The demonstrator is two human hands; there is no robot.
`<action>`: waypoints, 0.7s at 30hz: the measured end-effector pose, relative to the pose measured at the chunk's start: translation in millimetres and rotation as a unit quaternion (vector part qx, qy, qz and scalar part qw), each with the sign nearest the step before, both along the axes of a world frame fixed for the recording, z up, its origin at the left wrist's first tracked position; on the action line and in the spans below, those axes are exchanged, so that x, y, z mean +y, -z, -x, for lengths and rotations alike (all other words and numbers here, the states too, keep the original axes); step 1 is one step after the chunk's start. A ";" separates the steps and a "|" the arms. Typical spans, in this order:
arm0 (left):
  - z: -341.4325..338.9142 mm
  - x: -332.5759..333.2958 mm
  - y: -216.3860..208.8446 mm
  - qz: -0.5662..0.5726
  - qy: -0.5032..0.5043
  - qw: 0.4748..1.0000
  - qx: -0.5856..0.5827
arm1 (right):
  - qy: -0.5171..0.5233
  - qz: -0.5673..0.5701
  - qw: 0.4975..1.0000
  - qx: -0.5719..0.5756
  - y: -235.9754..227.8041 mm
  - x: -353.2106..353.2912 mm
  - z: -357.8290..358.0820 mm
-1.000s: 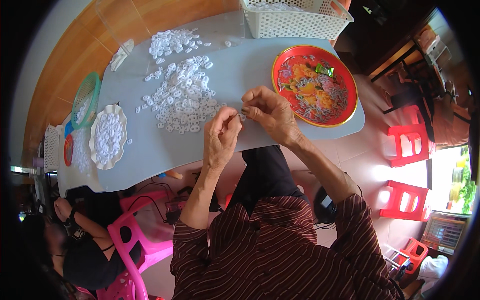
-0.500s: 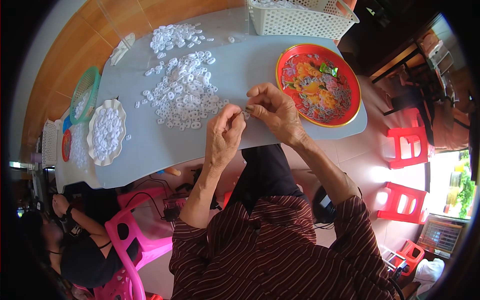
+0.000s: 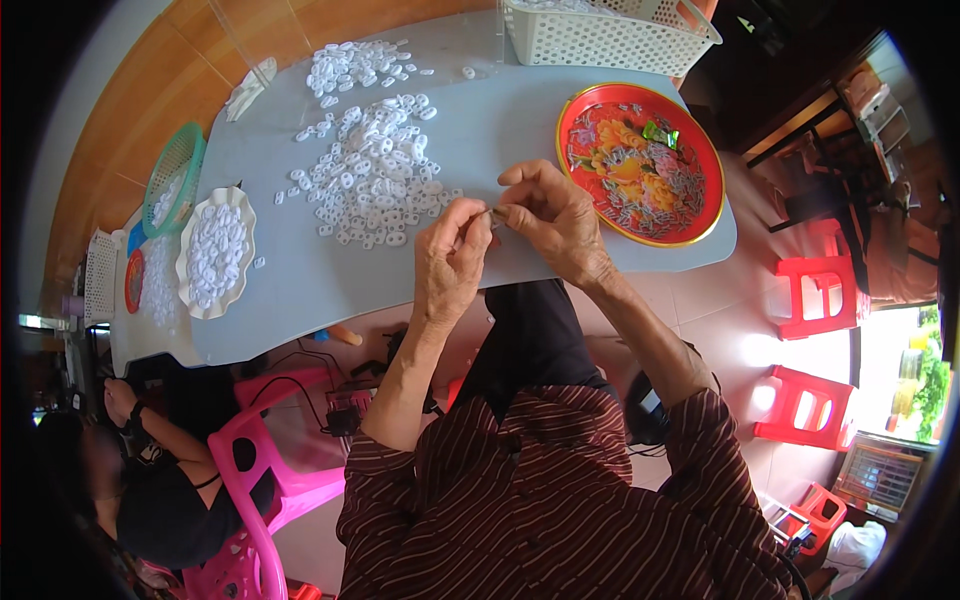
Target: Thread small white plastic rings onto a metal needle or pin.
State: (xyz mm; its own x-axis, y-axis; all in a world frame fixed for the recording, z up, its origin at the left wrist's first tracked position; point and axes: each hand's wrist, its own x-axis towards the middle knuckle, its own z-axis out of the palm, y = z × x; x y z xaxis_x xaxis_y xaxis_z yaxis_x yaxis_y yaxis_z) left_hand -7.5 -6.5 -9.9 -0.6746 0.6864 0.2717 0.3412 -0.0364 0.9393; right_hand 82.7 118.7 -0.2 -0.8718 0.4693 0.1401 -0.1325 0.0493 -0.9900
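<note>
Over the table's front edge my left hand [image 3: 450, 262] is closed in a pinch, with a small whitish plastic piece [image 3: 494, 216] partly showing at its fingertips. My right hand [image 3: 560, 222] meets it there, thumb and forefinger pressed together at the same spot and the other fingers curled. Whatever the right fingertips grip is too small to make out. Just beyond my left hand lies a loose heap of white two-holed plastic pieces [image 3: 378, 160]. A red flowered tray [image 3: 714, 190] with a gold rim stands right of my right hand, holding many small metal-grey pins [image 3: 680, 186] and a green wrapper [image 3: 658, 135].
The grey table [image 3: 290, 310] carries a smaller white heap [image 3: 350, 66], a scalloped dish [image 3: 236, 292] of white pieces, a green basket [image 3: 158, 185] and a white perforated basket [image 3: 610, 45]. A person [image 3: 175, 490] sits lower left by a pink chair [image 3: 300, 485]. Red stools [image 3: 815, 290] stand right.
My hands have drawn slightly closer, their fingertips now meeting around the small piece. The view has shifted a little; the heaps and tray look unchanged.
</note>
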 end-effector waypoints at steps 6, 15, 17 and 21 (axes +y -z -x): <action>3.3 1.2 2.3 -0.043 0.001 0.999 -0.009 | 0.018 -0.018 1.000 0.014 0.8 -3.8 6.7; -6.3 9.1 5.2 -0.049 -0.040 0.998 0.006 | 0.075 -0.100 0.992 0.022 1.4 -5.1 6.9; -2.4 9.5 10.3 -0.075 -0.025 0.996 -0.028 | 0.063 -0.021 0.998 0.015 7.5 -4.9 9.2; 2.4 5.7 5.0 -0.054 0.031 0.992 -0.105 | 0.043 -0.037 0.998 0.026 4.1 -1.1 4.7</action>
